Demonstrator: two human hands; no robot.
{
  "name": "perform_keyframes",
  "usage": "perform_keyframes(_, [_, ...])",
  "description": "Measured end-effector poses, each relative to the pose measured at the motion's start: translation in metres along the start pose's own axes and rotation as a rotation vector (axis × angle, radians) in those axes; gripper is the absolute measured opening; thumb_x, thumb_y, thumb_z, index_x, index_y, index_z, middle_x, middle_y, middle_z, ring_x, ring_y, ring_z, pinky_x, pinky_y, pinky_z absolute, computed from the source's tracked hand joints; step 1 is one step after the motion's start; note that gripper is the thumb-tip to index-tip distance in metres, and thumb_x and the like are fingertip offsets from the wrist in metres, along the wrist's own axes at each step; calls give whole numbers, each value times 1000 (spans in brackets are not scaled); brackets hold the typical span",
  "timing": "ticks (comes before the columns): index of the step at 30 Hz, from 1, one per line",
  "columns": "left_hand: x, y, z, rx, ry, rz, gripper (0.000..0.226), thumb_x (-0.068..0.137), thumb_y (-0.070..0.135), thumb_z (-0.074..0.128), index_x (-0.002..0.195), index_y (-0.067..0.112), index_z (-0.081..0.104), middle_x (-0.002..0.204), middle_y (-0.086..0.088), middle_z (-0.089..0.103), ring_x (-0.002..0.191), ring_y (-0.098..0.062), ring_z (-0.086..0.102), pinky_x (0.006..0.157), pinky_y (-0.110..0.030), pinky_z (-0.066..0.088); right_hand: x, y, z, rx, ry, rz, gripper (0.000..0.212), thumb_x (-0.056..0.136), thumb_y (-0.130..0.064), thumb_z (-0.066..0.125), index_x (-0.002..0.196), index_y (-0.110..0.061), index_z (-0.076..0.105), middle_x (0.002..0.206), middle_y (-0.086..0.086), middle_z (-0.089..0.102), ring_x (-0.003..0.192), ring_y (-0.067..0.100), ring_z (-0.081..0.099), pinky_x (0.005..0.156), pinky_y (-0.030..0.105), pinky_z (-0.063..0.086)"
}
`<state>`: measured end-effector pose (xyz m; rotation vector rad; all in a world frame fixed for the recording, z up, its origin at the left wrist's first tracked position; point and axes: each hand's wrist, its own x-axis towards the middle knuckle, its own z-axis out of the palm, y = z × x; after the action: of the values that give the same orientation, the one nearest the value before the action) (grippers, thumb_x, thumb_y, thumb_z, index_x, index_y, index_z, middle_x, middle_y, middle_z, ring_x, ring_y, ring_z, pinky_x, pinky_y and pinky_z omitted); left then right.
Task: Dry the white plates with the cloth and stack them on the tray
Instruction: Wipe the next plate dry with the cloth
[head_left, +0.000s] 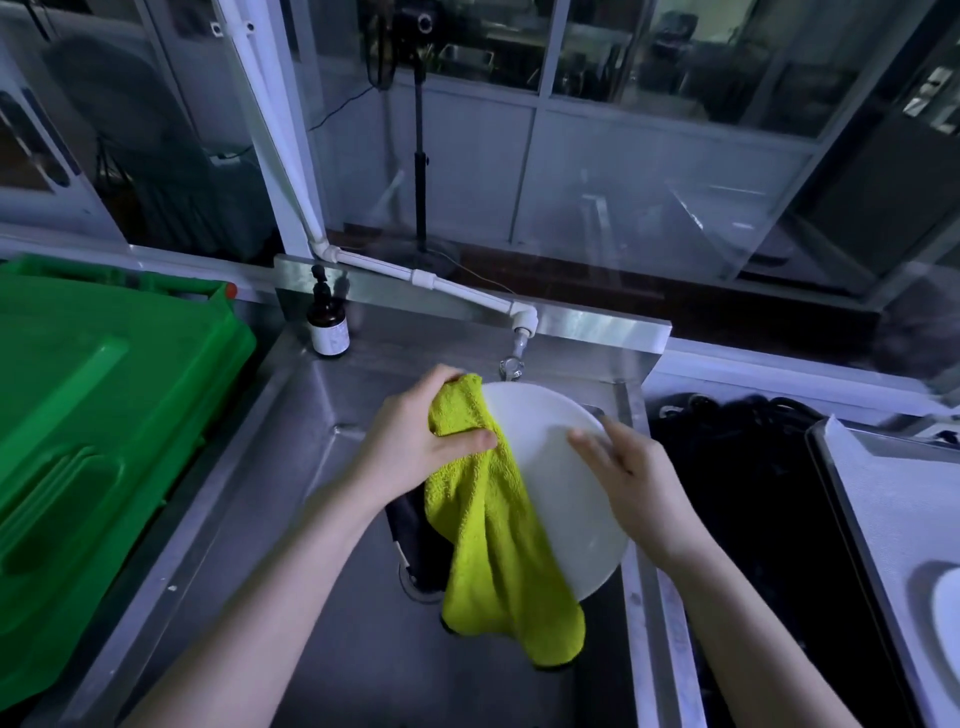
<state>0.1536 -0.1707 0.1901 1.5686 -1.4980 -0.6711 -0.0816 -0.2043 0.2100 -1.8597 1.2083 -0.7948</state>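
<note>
A white plate (561, 483) is held above the steel sink (322, 519). My left hand (421, 436) grips a yellow-green cloth (498, 540) against the plate's left edge, and the cloth hangs down over the plate's left side. My right hand (634, 483) holds the plate's right rim, thumb on its face and fingers behind. At the far right a tray (883, 499) with a white lining carries another white plate (946, 608), cut off by the frame edge.
A green plastic crate (93, 441) lies left of the sink. A dark pump bottle (327, 322) stands at the sink's back left, and a white tap pipe (467, 291) ends above it. Dark items (415, 535) lie over the drain. A black mass (748, 509) fills the gap before the tray.
</note>
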Motion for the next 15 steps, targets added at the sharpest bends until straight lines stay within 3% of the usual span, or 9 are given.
perform_keyframes(4, [9, 9, -3, 67, -190, 61, 68, 53, 77, 73, 105, 38, 54, 78, -6, 66, 73, -24, 60, 73, -43, 50, 4, -11, 7, -186, -62, -89, 40, 98, -26, 60, 66, -16, 37, 57, -5, 37, 56, 8, 33, 52, 23, 29])
perform_keyframes(6, [7, 9, -4, 68, -150, 42, 66, 54, 76, 73, 104, 36, 55, 73, -9, 62, 61, -19, 52, 62, -37, 45, 5, -13, 5, -197, -35, -101, 39, 97, -26, 61, 67, -12, 41, 57, -3, 39, 56, 8, 35, 52, 23, 29])
perform_keyframes(8, [-1, 8, 1, 17, 6, 2, 61, 58, 71, 78, 102, 35, 56, 65, -4, 59, 51, -9, 43, 54, -27, 37, 4, -13, 3, -143, 27, -82, 38, 97, -27, 63, 72, -3, 47, 57, 0, 40, 55, 7, 36, 51, 24, 29])
perform_keyframes(12, [-19, 0, 14, -285, 311, -183, 37, 71, 42, 82, 95, 27, 59, 81, 8, 70, 69, 4, 62, 64, -19, 45, -7, -4, 1, 135, 214, 10, 45, 93, -39, 59, 84, 5, 55, 67, 20, 48, 61, 10, 41, 56, 31, 33])
perform_keyframes(15, [-15, -4, 6, -185, 181, -146, 58, 61, 57, 81, 101, 19, 62, 83, 1, 72, 75, -10, 66, 70, -29, 50, -6, -3, -2, 65, 151, -8, 47, 90, -42, 54, 86, 5, 55, 65, 15, 48, 60, 8, 41, 55, 30, 33])
